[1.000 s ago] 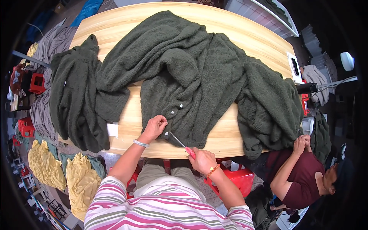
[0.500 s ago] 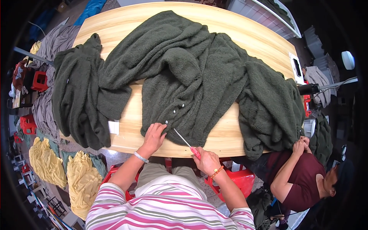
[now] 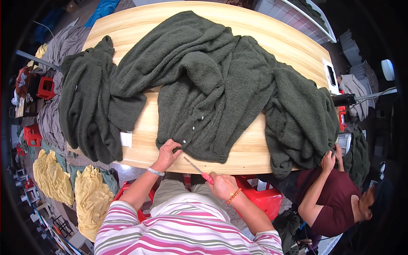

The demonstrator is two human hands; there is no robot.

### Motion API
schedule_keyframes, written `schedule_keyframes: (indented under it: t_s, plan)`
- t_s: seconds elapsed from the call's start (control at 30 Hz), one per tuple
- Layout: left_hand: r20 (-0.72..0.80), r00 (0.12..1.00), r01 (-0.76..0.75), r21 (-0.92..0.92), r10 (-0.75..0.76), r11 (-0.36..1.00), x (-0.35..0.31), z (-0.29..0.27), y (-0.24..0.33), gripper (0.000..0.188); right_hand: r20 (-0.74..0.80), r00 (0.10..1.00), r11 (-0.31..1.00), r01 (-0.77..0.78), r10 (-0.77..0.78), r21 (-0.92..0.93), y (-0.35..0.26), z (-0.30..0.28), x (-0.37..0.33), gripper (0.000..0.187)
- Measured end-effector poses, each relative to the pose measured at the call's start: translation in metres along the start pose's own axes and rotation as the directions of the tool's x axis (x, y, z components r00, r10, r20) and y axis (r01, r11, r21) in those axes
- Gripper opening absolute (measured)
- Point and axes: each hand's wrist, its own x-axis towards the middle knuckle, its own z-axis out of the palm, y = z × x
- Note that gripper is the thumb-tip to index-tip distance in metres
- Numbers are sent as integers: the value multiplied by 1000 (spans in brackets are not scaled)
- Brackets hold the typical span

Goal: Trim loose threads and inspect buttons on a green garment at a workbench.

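Note:
A dark green knitted cardigan (image 3: 244, 93) is spread across the wooden table, with a row of small shiny buttons (image 3: 194, 128) down its front. My left hand (image 3: 168, 154) is closed on its lower edge, fingers pinched just below the lowest button. In my right hand (image 3: 224, 186), held in front of the table edge, is a thin metal-shafted tool with a red handle (image 3: 207, 177). Its tip points up and left toward my left hand, a little apart from the knit. Whether the tip ends in a hook or a point is too small to tell.
More dark green knitwear lies at the left (image 3: 91, 102) and right (image 3: 297, 114) of the table (image 3: 146, 158). A co-worker in a maroon top (image 3: 331, 199) handles the right pile. Yellow garments (image 3: 91, 199) are at lower left; a red stool (image 3: 265, 197) stands by me.
My right hand has drawn the tool down and left, off the cardigan's hem. My left hand has shifted slightly down, its fingers now pinching the edge. The co-worker's hands have moved apart slightly.

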Motion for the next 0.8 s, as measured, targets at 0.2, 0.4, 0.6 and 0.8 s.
schedule_keyframes:
  t_s: [0.2,0.4,0.6,0.8]
  plan:
    - [77,993,92,21,-93,996,1,3,1,20,3,1000,1000,-11,11,22,4,0,1,28]
    - [288,948,262,-454,-138,852,-10,1,-3,24,-36,999,1000,-1,2,22,9,1,0,27]
    - [203,967,187,-142,-157,972,-3,7,23,23,-29,999,999,-42,42,6,12,2,0,26]
    - [75,996,-66,105,58,992,-5,16,13,17,-10,1000,999,2,-2,-33,10,6,2,27]
